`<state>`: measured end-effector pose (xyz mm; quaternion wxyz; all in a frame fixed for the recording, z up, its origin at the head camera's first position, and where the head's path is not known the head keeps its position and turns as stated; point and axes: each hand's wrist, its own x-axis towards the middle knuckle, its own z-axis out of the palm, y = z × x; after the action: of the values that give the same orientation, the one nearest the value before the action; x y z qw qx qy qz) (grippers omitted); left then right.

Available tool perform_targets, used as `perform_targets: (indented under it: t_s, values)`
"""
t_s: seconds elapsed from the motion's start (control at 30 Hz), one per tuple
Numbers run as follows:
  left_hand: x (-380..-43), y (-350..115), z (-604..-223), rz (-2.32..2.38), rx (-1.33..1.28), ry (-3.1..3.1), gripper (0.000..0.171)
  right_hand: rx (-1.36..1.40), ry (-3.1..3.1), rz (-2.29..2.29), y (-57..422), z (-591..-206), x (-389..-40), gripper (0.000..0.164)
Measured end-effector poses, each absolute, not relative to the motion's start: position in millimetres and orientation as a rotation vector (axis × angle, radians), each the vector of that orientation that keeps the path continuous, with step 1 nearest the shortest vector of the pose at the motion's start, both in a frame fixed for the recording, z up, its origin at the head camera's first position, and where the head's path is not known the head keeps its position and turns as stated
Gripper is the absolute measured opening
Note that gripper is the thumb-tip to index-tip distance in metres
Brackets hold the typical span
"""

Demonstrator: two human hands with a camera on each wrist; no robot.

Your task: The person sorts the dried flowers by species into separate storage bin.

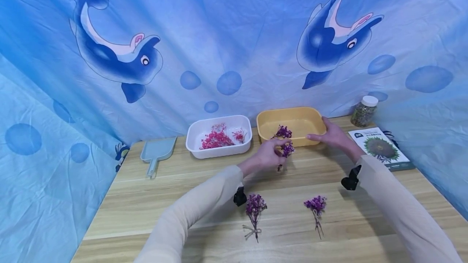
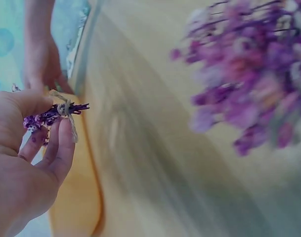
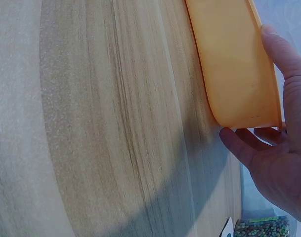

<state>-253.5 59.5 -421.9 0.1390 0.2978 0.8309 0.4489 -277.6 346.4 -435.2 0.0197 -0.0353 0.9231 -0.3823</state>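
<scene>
My left hand (image 1: 268,156) is at the front wall of a yellow plastic basin (image 1: 267,124), its thumb and fingers pinching a small bunch of purple dried flowers (image 1: 287,149). Twine (image 2: 64,107) ties its stems in the left wrist view. More purple flowers (image 1: 283,131) show inside the basin, just beyond that hand. At the basin's right end, my right hand (image 1: 335,136) grips the corner, thumb over the rim and fingers against the end wall. Nearer me on the table lie a purple bunch with a twine bow (image 1: 256,208) and another purple sprig (image 1: 316,205).
A white basin (image 1: 219,153) with pink dried flowers (image 1: 216,138) stands left of the yellow one. Farther left lies a light blue dustpan (image 1: 158,149). On the right are a white-lidded jar (image 1: 363,112) and a booklet with a sunflower-like picture (image 1: 380,147). A dolphin-print curtain backs the table.
</scene>
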Motion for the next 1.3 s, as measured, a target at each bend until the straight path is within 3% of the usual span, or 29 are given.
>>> perform_targets:
  t_s: [0.7, 1.3]
  values:
    - [-308.3, 73.4, -368.6, 1.226, 0.982, 2.518, 0.075, -0.075, 2.851, -1.212, 347.7, -435.0, -277.0, 0.123]
    - [-333.4, 89.6, -382.3, 0.867, 1.063, 2.8, 0.072, -0.078, 2.861, -1.188, 345.0, -433.1, -276.4, 0.124]
